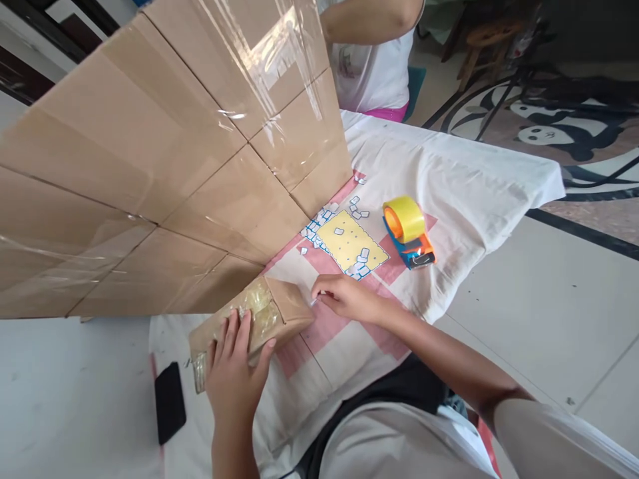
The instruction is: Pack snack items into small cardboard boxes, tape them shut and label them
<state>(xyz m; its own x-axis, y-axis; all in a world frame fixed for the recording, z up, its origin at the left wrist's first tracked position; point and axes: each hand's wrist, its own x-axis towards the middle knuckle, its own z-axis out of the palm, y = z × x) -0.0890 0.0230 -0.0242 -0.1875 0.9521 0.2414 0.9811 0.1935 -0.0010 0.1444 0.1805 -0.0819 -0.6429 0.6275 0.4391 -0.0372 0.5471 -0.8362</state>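
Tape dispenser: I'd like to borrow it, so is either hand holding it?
No: the tape dispenser sits on the tablecloth, while the left hand lies on the box and the right hand is beside it.

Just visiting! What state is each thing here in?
Small cardboard box: taped shut
Tape dispenser: loaded with yellow tape
Yellow sheet: flat, partly covered
White paper pieces: scattered
Tablecloth: wrinkled
Black phone: lying flat
Large cardboard boxes: stacked, taped
Left hand: spread on box
Right hand: pinching something white

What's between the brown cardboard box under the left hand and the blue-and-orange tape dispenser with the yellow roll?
In the head view: the right hand, then one end of a flat yellow rectangle with small white pieces on it.
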